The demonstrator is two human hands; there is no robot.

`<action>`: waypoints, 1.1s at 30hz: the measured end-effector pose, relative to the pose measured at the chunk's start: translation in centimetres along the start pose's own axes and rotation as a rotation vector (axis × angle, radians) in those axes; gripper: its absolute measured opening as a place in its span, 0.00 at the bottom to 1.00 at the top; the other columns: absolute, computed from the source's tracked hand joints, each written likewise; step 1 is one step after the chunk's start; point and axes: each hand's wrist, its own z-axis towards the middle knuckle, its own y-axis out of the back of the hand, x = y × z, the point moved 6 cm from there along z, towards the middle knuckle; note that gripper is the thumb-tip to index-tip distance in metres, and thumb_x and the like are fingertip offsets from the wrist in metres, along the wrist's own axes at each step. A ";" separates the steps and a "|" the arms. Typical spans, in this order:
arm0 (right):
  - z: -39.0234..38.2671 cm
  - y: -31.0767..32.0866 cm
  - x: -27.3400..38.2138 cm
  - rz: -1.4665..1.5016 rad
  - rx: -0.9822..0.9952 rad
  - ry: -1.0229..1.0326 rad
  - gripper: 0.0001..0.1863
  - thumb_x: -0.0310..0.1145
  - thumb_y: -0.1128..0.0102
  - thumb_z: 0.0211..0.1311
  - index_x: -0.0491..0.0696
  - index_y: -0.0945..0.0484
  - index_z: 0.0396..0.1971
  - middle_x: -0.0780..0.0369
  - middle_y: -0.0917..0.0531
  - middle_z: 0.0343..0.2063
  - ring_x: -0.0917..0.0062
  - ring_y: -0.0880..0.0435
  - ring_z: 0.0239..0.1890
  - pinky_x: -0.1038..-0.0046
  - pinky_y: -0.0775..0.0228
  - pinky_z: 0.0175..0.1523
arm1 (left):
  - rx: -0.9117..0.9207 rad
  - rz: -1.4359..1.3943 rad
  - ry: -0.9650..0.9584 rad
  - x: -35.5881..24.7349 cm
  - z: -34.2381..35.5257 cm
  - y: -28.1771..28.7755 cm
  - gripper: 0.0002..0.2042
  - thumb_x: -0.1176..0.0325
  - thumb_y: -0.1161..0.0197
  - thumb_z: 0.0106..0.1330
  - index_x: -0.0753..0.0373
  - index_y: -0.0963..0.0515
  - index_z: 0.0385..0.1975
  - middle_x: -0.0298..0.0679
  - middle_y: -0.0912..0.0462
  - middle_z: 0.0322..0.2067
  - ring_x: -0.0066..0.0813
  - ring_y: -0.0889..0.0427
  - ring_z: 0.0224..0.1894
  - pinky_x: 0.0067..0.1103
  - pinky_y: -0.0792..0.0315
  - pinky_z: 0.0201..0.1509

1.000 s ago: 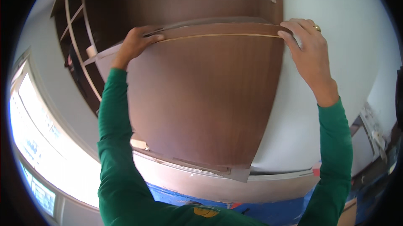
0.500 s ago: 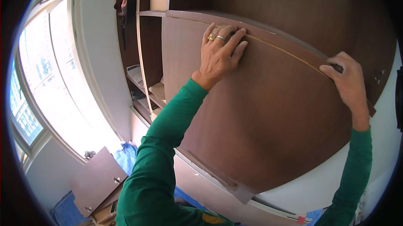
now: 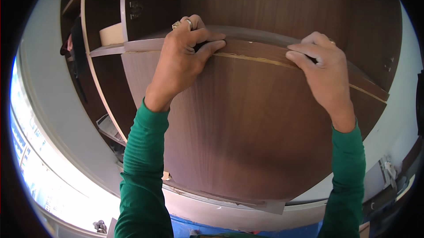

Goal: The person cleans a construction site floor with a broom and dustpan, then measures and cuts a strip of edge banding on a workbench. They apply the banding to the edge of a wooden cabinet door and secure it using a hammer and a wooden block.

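Note:
Over the upper edge of a large brown wood-grain panel [image 3: 247, 127] runs a brown board [image 3: 256, 51], its front edge facing me. A thin pale yellowish line [image 3: 251, 58] shows between the board and the panel. My left hand [image 3: 181, 57], with rings on it, is closed at the left part of this board edge, thumb and index finger near each other at the edge and the other fingers curled. Further right, my right hand [image 3: 324, 68] pinches the same edge, its thumb in front and the fingers on top. Its fingertips are partly hidden.
Open dark cabinet compartments [image 3: 106, 8] stand at the left, with a pale block [image 3: 111, 34] on one shelf. A bright window [image 3: 53, 185] is at the lower left. Metal hinges [image 3: 135, 10] sit on the inner cabinet wall. Blue sheeting [image 3: 185, 225] lies below.
My view has swung to the right. My right hand has shifted left along the board edge, closer to my left hand. My left hand has gone from lying over the edge to a curled grip.

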 end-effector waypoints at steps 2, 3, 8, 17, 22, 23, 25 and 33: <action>0.0 0.1 0.4 -0.010 -0.018 0.011 0.07 0.32 0.24 0.65 0.44 0.07 0.37 0.63 0.16 0.32 0.69 0.20 0.36 0.66 0.27 0.45 | 0.008 -0.017 0.005 -0.1 0.0 0.1 0.08 0.75 0.24 0.65 0.66 0.08 0.43 0.35 0.28 0.30 0.30 0.29 0.37 0.28 0.30 0.45; -0.1 0.0 0.5 -0.015 -0.027 0.017 0.07 0.32 0.23 0.64 0.44 0.07 0.37 0.63 0.16 0.31 0.70 0.20 0.36 0.66 0.27 0.45 | -0.011 -0.007 -0.022 -0.1 -0.2 0.2 0.08 0.75 0.23 0.64 0.65 0.08 0.42 0.34 0.27 0.30 0.30 0.28 0.37 0.28 0.30 0.44; 0.4 -0.7 0.7 -0.028 0.067 -0.110 0.10 0.34 0.25 0.67 0.42 0.08 0.39 0.62 0.16 0.34 0.69 0.19 0.38 0.66 0.27 0.46 | -0.032 -0.033 -0.151 0.8 -0.1 0.8 0.11 0.75 0.24 0.64 0.63 0.08 0.46 0.40 0.25 0.31 0.38 0.25 0.38 0.32 0.29 0.45; 4.7 -7.2 7.0 0.009 0.239 -0.096 0.12 0.34 0.28 0.68 0.41 0.09 0.42 0.60 0.16 0.35 0.69 0.20 0.35 0.64 0.28 0.41 | 0.200 -0.036 0.005 7.8 0.5 5.9 0.08 0.71 0.24 0.66 0.66 0.10 0.42 0.41 0.18 0.37 0.42 0.18 0.40 0.34 0.22 0.49; 6.3 -10.3 9.0 0.145 0.290 -0.206 0.11 0.33 0.25 0.67 0.39 0.12 0.37 0.63 0.19 0.31 0.75 0.22 0.31 0.68 0.31 0.36 | 0.262 -0.105 0.067 9.5 -0.2 7.2 0.08 0.71 0.24 0.67 0.67 0.11 0.42 0.39 0.20 0.37 0.36 0.19 0.41 0.32 0.24 0.49; 6.4 -10.4 9.1 0.133 0.289 -0.209 0.12 0.33 0.24 0.67 0.39 0.13 0.35 0.63 0.20 0.31 0.76 0.22 0.30 0.68 0.31 0.35 | 0.254 -0.082 0.029 9.5 -0.2 7.3 0.09 0.71 0.24 0.67 0.67 0.11 0.43 0.39 0.20 0.37 0.36 0.19 0.42 0.32 0.24 0.49; 6.3 -10.7 9.1 0.128 0.304 -0.226 0.13 0.35 0.24 0.67 0.39 0.14 0.34 0.63 0.20 0.31 0.76 0.23 0.30 0.68 0.31 0.36 | 0.264 -0.116 0.048 9.9 -0.5 7.2 0.10 0.70 0.24 0.67 0.67 0.11 0.44 0.39 0.20 0.37 0.36 0.19 0.43 0.32 0.24 0.50; 7.4 -11.5 10.3 -0.032 0.319 -0.145 0.18 0.41 0.22 0.65 0.40 0.14 0.35 0.59 0.17 0.33 0.68 0.19 0.32 0.64 0.27 0.38 | 0.389 -0.029 -0.018 11.3 0.3 9.2 0.14 0.69 0.23 0.66 0.64 0.10 0.50 0.42 0.16 0.42 0.41 0.17 0.46 0.34 0.23 0.53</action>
